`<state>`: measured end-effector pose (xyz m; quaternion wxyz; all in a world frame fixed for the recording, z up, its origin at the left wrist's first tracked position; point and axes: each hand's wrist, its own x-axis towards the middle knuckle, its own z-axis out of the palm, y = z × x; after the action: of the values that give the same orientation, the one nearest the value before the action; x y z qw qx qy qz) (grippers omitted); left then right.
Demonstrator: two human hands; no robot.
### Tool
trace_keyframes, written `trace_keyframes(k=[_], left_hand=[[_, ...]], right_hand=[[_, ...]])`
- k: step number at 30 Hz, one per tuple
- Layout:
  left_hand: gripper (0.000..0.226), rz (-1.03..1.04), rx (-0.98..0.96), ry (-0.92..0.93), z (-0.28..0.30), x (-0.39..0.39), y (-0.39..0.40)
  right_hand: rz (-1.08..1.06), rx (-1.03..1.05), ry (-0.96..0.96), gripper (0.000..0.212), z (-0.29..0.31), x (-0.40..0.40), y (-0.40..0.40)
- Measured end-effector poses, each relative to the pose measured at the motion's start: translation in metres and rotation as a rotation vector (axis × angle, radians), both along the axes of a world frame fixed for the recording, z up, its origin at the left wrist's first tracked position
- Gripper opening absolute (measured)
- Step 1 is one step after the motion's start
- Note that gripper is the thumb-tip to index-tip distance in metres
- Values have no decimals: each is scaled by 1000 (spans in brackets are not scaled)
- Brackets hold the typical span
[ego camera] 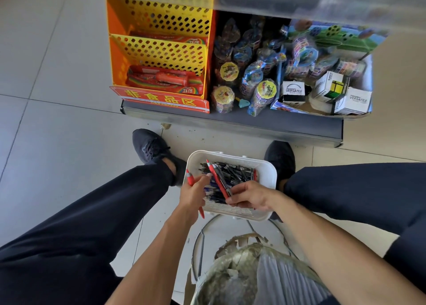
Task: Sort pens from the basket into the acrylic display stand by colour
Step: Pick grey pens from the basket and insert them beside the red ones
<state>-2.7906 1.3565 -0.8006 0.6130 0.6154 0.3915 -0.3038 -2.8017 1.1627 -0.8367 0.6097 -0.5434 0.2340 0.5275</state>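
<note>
A white plastic basket (267,168) stands on the floor between my feet, filled with several dark, blue and red pens (232,171). My left hand (192,192) grips a red pen (190,178) at the basket's left rim; the pen's lower end sticks out below my wrist. My right hand (250,197) is over the basket's near side and pinches the lower ends of red pens (217,179) that slant up to the left. The acrylic display stand is not in view.
A low shop shelf (230,122) lies ahead with a yellow perforated rack (161,51), a red sign (159,98), wrapped toys (253,83) and boxed cubes (329,88). A worn stool (242,270) is under me. Grey floor tiles (46,120) spread to the left.
</note>
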Motion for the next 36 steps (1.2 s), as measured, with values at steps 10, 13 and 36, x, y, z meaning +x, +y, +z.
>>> trace_keyframes(k=[10, 13, 36], left_hand=[[8, 14, 2, -105, 16, 4, -9], [15, -9, 47, -74, 13, 5, -6], [13, -79, -12, -8, 4, 5, 0]], right_hand=[[-165, -72, -75, 17, 13, -5, 2], [-211, -367, -200, 26, 2, -9, 1], [5, -725, -137, 14, -21, -16, 16]])
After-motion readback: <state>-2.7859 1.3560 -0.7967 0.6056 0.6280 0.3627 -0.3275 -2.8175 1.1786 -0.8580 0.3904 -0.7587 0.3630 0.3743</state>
